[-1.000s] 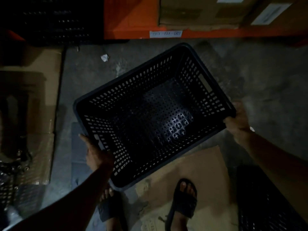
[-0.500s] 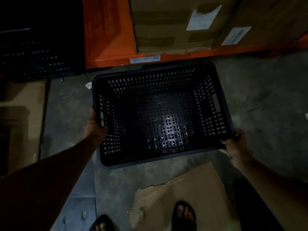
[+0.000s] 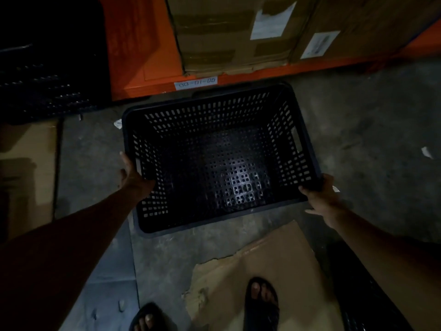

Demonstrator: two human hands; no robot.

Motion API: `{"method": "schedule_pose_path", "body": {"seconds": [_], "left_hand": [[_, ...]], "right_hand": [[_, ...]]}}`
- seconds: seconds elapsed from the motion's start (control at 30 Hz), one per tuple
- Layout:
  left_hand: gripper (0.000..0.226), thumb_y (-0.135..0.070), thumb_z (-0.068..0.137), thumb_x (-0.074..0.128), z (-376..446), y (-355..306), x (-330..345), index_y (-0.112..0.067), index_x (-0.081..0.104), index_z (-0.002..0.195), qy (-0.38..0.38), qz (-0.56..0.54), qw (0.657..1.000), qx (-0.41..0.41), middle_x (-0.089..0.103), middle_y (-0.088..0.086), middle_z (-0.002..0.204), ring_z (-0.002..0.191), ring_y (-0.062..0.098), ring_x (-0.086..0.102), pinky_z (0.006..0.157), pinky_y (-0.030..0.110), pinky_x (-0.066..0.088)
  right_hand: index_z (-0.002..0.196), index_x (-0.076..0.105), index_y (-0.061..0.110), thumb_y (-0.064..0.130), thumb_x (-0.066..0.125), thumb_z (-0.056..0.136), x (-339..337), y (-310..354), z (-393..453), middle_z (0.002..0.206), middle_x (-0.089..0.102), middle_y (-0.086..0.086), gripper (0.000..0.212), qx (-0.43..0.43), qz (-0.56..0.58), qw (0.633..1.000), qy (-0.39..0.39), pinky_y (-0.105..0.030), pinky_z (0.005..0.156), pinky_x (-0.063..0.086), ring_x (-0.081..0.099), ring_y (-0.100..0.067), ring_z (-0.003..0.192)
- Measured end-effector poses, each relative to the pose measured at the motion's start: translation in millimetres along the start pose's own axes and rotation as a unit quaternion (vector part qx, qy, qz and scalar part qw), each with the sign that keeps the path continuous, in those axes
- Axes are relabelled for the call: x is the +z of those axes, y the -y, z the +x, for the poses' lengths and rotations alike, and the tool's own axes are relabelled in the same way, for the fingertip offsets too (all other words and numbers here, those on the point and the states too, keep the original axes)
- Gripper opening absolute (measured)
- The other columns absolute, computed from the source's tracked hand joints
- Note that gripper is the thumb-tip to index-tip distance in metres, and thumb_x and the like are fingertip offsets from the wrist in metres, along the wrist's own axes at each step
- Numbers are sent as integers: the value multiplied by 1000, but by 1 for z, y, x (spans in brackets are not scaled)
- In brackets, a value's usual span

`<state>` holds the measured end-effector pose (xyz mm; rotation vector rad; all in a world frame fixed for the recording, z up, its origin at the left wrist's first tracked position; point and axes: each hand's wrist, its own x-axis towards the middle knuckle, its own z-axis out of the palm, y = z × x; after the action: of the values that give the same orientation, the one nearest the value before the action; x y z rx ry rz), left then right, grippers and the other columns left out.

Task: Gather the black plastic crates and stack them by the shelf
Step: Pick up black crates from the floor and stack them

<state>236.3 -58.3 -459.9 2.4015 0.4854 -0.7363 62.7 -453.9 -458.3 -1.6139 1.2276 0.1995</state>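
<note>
warehouse aisle | orange rack beam (image 3: 298,69) — labelled cartons (image 3: 229,34) | bare concrete floor (image 3: 372,111)

White tag (image 3: 196,82) on orange shelf beam (image 3: 262,74): reads roughly "00-01-00"; box labels (image 3: 272,20) illegible.

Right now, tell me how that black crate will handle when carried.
The black crate is probably light for its size: its walls and floor are perforated and it is empty. It looks stiff, keeping its shape while the left hand and right hand hold opposite sides. Its bare rim may slip.
</note>
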Motion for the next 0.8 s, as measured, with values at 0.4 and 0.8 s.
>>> {"method": "schedule_pose_path", "body": {"seconds": [0.4, 0.8], "left_hand": [[72, -36, 90, 54, -180, -21, 46, -36, 20, 153, 51, 233, 957, 168, -1, 11, 162, 148, 36, 11, 118, 55, 19], [68, -18, 94, 56, -320, -59, 136, -9, 24, 153, 294, 235, 883, 279, 33, 20, 155, 142, 33, 36, 114, 39, 32]], "right_hand": [[152, 17, 20, 5, 72, 81, -70, -58, -130, 153, 25, -10, 90, -135, 18, 990, -35, -45, 112, 36, 32, -24, 141], [153, 5, 18, -5, 61, 87, -202, -225, -304, 150, 32, -17, 90, 26, 201, 960, -195, -49, 111, 36, 36, -32, 138]]}}
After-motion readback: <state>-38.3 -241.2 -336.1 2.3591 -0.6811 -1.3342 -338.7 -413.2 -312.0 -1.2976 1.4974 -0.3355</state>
